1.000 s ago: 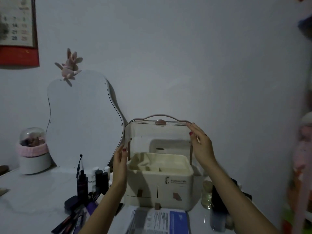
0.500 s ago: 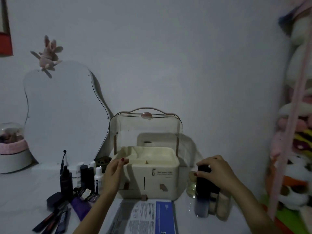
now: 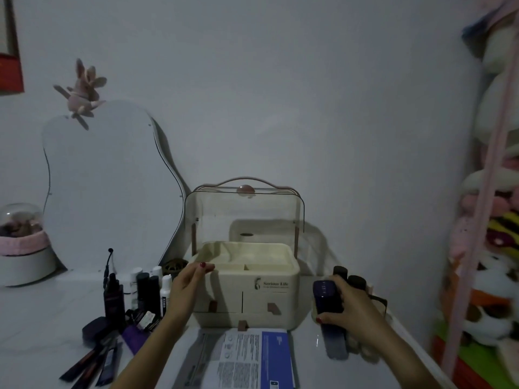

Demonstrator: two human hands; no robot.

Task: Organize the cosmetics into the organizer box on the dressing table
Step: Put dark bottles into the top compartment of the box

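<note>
A cream organizer box (image 3: 264, 293) stands in the middle of the white dressing table (image 3: 42, 313), its clear lid (image 3: 244, 214) raised and the top tray uncovered. My right hand (image 3: 354, 310) grips a dark purple bottle (image 3: 327, 299) just right of the box, a little above the table. Behind it stand two dark-capped bottles (image 3: 348, 276). My left hand (image 3: 188, 287) rests with straight fingers against the box's left top corner. A cluster of cosmetic bottles (image 3: 146, 290), a dark compact (image 3: 95, 328) and several dark tubes (image 3: 92, 360) lie to the left.
A curvy mirror (image 3: 106, 186) leans on the wall at left, a domed jar (image 3: 22, 245) beside it. A printed leaflet (image 3: 247, 357) lies in front of the box. Plush toys (image 3: 494, 248) pile up past the table's right edge.
My right hand came down from the raised lid, took hold of the dark purple bottle and lifted it. My left hand dropped from the lid's side to the box's corner.
</note>
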